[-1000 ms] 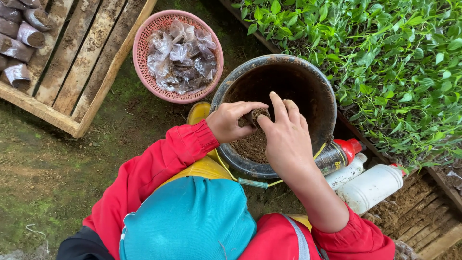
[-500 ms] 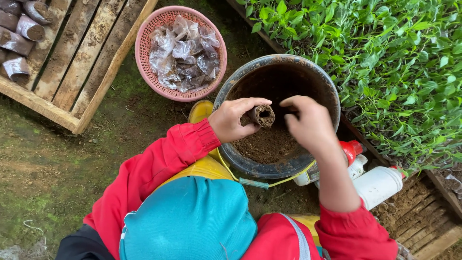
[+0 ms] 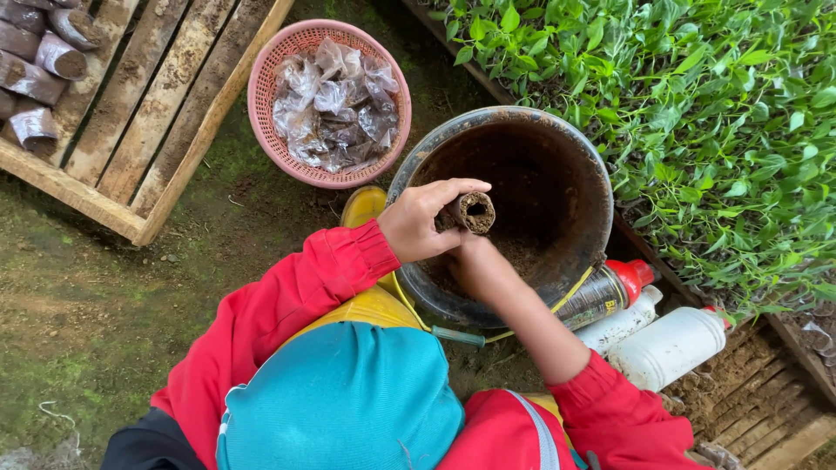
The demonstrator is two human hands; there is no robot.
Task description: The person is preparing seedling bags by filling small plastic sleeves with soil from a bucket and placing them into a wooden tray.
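**Filling a soil bag over the bucket**

Mossy, damp ground lies under everything, with a wooden pallet [image 3: 131, 113] at far left and a bed of green seedlings [image 3: 697, 113] along the right. Viewed from above: a person in a teal cap [image 3: 344, 400] and red sleeves leans over a big dark bucket [image 3: 557, 174] at centre, with loose soil in the bottom.

Left hand [image 3: 422, 222]: fingers curled round a small soil-filled bag [image 3: 470, 211], held level with the near-left rim of the bucket, open end facing up and to the right. The bag is packed nearly to the top with dark soil.

Right hand [image 3: 475, 261]: reaches down inside the bucket, just below the bag. Mostly hidden by the left hand and the bag; cannot tell whether it is spread or closed, or whether it holds anything.

Round about: a pink basket [image 3: 287, 87] of crumpled clear plastic bags [image 3: 335, 100] sits just left of the bucket on its far side. Several filled bags [image 3: 43, 65] lie on the far-left corner of the pallet. A red-capped spray can [image 3: 610, 292] and two white bottles [image 3: 670, 348] lie near the bucket's right side. A yellow container [image 3: 366, 204] is partly hidden behind the left sleeve.
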